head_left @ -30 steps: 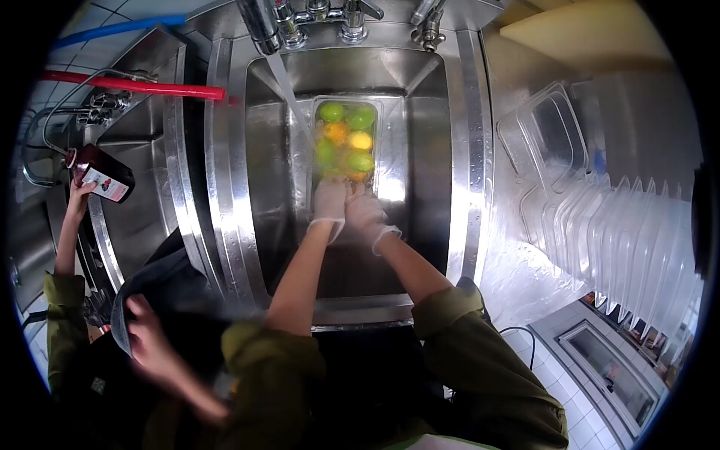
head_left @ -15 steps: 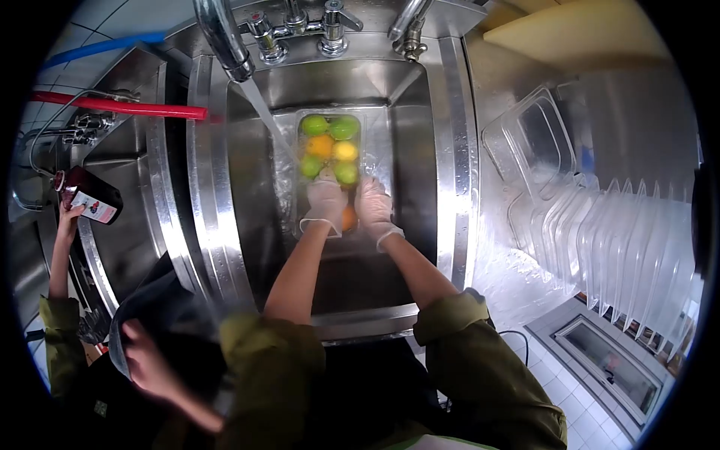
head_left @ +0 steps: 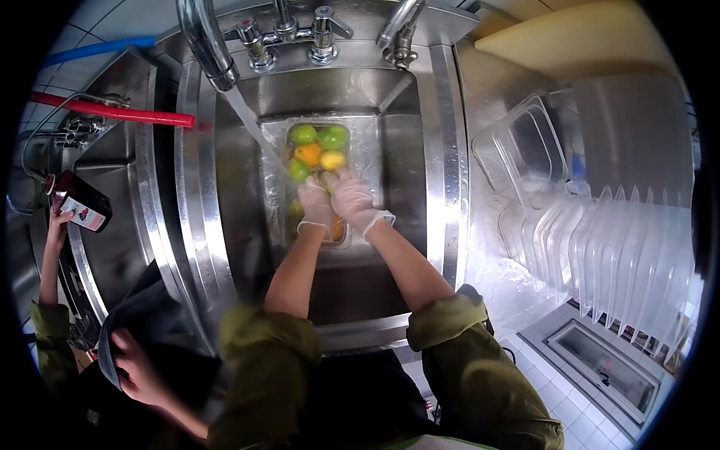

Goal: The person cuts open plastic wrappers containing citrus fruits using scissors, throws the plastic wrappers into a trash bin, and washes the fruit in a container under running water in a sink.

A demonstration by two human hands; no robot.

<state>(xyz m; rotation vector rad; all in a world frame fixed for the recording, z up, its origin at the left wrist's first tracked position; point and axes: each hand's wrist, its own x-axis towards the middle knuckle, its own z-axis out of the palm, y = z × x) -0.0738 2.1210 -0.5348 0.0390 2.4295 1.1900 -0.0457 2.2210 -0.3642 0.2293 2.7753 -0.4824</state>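
Observation:
In the steel sink (head_left: 225, 157) a clear rectangular container (head_left: 349, 146) holds green, yellow and orange citrus fruits. Both of my hands wear translucent gloves and reach into it. My left hand (head_left: 314, 206) is at the container's middle, its fingertips hidden among the fruit. Close beside it, my right hand (head_left: 351, 199) has its fingers bent over the fruit below the yellow one (head_left: 332, 160). Whether either hand grips a fruit cannot be made out. An orange fruit (head_left: 337, 227) shows below and between my wrists. Water runs from the faucet (head_left: 217, 71) at the container's left side.
Stacked clear plastic containers (head_left: 600, 247) stand on the right counter. At the left, a co-worker's hand (head_left: 60, 221) holds a dark bottle (head_left: 82, 202) over another sink; their other hand (head_left: 135, 367) is near a dark cloth. A red hose (head_left: 142, 114) crosses the upper left.
My hands, apart half a second ago, have come together over the fruit; my right hand has moved up and inward. The whole view has shifted, with the sink now further left and lower.

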